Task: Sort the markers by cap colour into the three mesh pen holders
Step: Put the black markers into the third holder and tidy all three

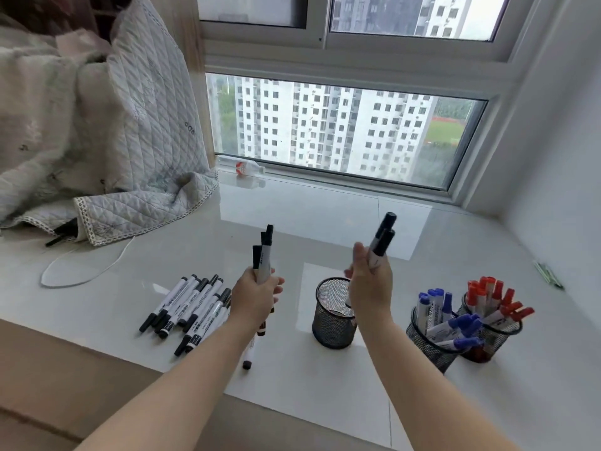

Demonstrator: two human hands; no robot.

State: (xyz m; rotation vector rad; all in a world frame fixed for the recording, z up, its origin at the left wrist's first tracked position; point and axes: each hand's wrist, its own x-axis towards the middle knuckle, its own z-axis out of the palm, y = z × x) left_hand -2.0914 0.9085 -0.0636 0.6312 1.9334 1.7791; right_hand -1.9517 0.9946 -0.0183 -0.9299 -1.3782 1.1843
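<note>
A: Start with the big stuff. That pale stone window ledge [325, 206] is the whole workbench, and the quilted blanket [113, 141] heaped at its left end just looks shoved aside to make room.

B: And the three mesh holders stand in a row on the right. The blue-capped markers [452, 320] fill one holder [426, 343], the red-capped markers [494, 297] fill the holder touching it behind [487, 349], and the third, the black mesh holder [333, 314], stands apart nearer the middle, and I can't see any markers in it. I'd guess it's kept close so the black ones drop straight in.

A: That would explain the right hand [370, 284]. It hovers just above that holder, fingers curled round two black-capped markers [382, 242], caps up, probably so they go in tail first like the others.

B: The left hand [257, 294] is clenched round a bundle of about three black-capped markers [263, 255] too, held upright, next in line I suppose.

A: The loose pile of black markers [192, 307] lies flat just left of that hand, within easy reach. One stray marker [248, 353] shows under the wrist.

B: So blue and red look done; black is what's left
</note>
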